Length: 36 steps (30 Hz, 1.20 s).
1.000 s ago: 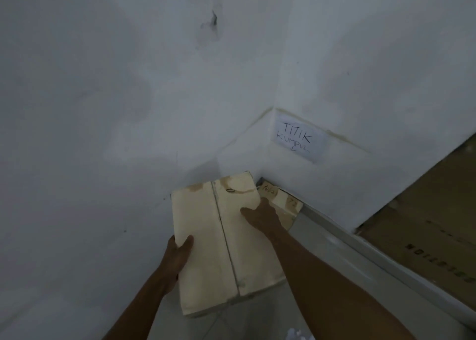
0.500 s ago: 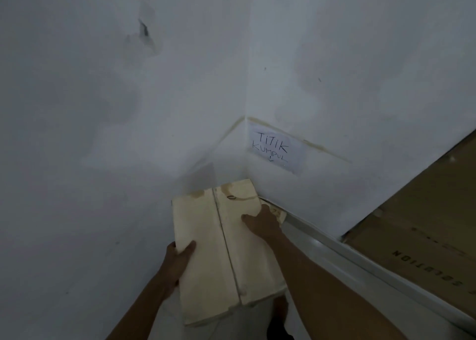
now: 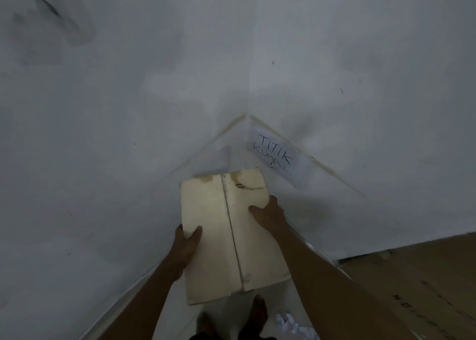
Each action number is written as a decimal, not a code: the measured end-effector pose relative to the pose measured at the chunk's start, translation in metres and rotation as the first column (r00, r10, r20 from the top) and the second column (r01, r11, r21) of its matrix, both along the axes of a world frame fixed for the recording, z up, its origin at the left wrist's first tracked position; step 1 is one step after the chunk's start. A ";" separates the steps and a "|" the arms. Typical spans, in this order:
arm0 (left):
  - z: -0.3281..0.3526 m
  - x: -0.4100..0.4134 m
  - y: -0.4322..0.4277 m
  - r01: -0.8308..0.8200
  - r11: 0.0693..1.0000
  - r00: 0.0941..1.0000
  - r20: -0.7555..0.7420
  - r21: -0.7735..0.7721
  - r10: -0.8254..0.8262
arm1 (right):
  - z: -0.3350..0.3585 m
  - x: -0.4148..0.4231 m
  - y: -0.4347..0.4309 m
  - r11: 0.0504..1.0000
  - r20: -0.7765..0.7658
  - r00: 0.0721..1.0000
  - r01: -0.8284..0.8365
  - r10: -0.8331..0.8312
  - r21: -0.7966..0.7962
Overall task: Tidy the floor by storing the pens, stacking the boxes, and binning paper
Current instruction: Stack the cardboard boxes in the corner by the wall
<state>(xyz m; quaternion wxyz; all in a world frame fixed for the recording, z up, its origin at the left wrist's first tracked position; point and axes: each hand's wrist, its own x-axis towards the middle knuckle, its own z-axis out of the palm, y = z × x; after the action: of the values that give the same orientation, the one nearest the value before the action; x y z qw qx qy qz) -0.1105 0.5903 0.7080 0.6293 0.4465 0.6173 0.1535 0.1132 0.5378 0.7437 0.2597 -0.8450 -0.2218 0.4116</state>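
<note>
A pale, stained cardboard box (image 3: 219, 247) with a taped middle seam sits in the room's corner, its top facing me. My left hand (image 3: 186, 244) grips its left edge, thumb on top. My right hand (image 3: 269, 214) holds the right edge, fingers curled over the top. A smaller box that showed behind it earlier is now hidden under or behind this one. Crumpled white paper (image 3: 296, 328) lies on the floor at the bottom right.
White walls meet in a corner; a paper sign (image 3: 278, 156) reading "TITIK KUMPUL" is stuck low on the right wall. A large brown cardboard sheet (image 3: 417, 283) leans at the right. My bare feet (image 3: 257, 314) stand just below the box.
The box has moved further into the corner and now covers the smaller box behind it. The view swung so the corner is centred. Both hands kept their hold.
</note>
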 end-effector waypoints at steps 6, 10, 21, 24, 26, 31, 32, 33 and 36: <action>-0.013 0.019 0.020 0.010 0.998 1.000 0.022 -0.066 -0.008 | -0.016 0.025 0.027 0.999 0.004 1.000 -0.019 0.019 -0.025; -0.035 0.035 0.030 -0.009 0.994 1.000 0.015 -0.106 0.011 | -0.041 0.042 0.046 0.999 0.019 0.999 -0.036 0.036 -0.024; -0.134 0.078 0.021 -0.084 0.982 0.996 -0.002 -0.168 0.084 | -0.154 0.083 0.074 0.988 0.069 0.985 -0.155 0.156 -0.019; -0.171 0.093 0.017 -0.148 0.979 0.989 0.006 -0.144 0.150 | -0.196 0.093 0.082 0.979 0.061 0.978 -0.198 0.201 -0.045; -0.200 0.102 0.015 -0.191 0.969 0.980 0.028 -0.159 0.197 | -0.228 0.101 0.087 0.969 0.075 0.968 -0.234 0.240 -0.080; -0.276 0.121 0.015 -0.302 0.935 0.947 0.055 -0.186 0.317 | -0.290 0.113 0.099 0.949 0.163 0.937 -0.292 0.309 -0.118; -0.289 0.125 0.017 -0.319 0.927 0.940 0.056 -0.197 0.336 | -0.302 0.115 0.102 0.946 0.182 0.930 -0.302 0.319 -0.115; -0.303 0.130 0.019 -0.324 0.924 0.937 0.063 -0.202 0.342 | -0.315 0.118 0.105 0.944 0.204 0.922 -0.310 0.328 -0.116; -0.335 0.141 0.027 -0.341 0.915 0.926 0.089 -0.214 0.366 | -0.347 0.125 0.114 0.923 0.258 0.889 -0.340 0.378 -0.181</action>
<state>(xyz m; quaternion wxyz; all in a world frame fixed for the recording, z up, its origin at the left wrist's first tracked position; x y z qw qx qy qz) 0.0308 0.6170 0.3731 0.6698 0.2529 0.6585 0.2320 0.2384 0.6514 0.3962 0.0879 -0.8552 -0.3825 0.3385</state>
